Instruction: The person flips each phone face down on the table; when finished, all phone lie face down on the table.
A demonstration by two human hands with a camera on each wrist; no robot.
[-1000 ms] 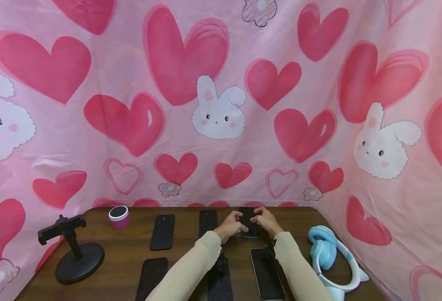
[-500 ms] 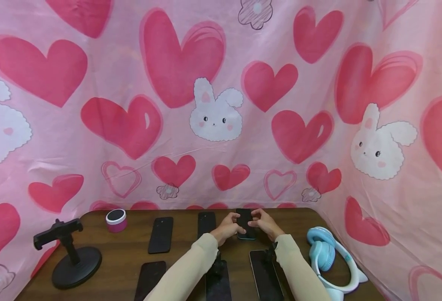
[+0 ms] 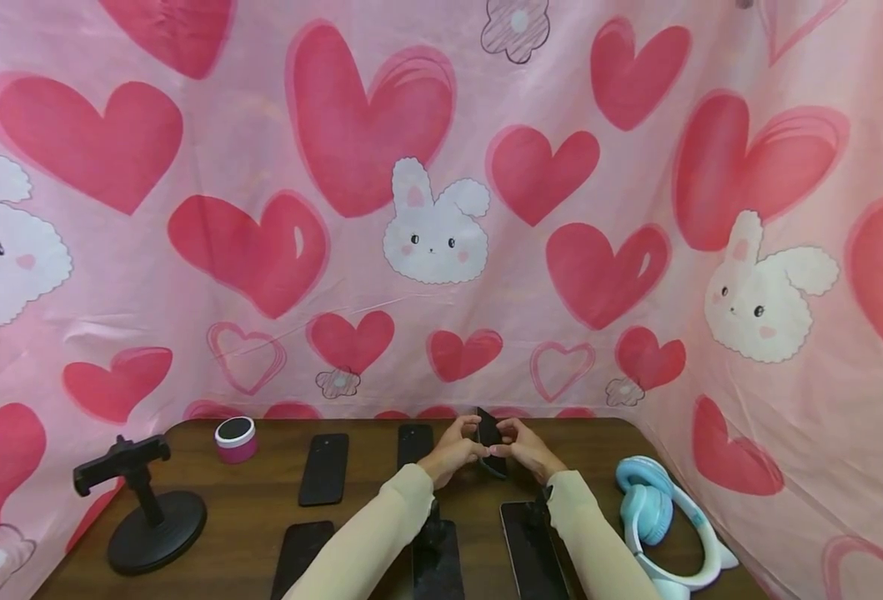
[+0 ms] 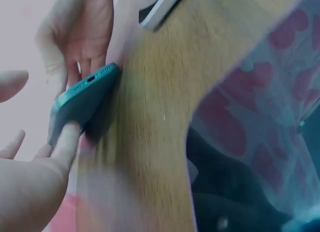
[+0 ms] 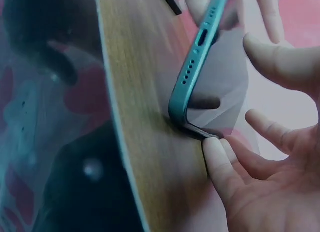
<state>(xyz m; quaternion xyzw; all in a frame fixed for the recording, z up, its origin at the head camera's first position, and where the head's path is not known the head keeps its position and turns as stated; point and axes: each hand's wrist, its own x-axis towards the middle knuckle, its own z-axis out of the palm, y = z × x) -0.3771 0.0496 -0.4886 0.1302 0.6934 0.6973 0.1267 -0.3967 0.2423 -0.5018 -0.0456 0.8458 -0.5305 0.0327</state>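
Teal-edged and tilted, the phone is gripped by the fingers of left hand and right hand, toward the tabletop's one o'clock. Both wrist views show its charging port; the head view adds blue headphones at four o'clock.

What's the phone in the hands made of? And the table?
The phone: probably shiny glass on its face, which shows reflections; its smooth greenish edge could be metal or plastic. The table: wood or wood-look covering, dullish, with streaky brown grain.
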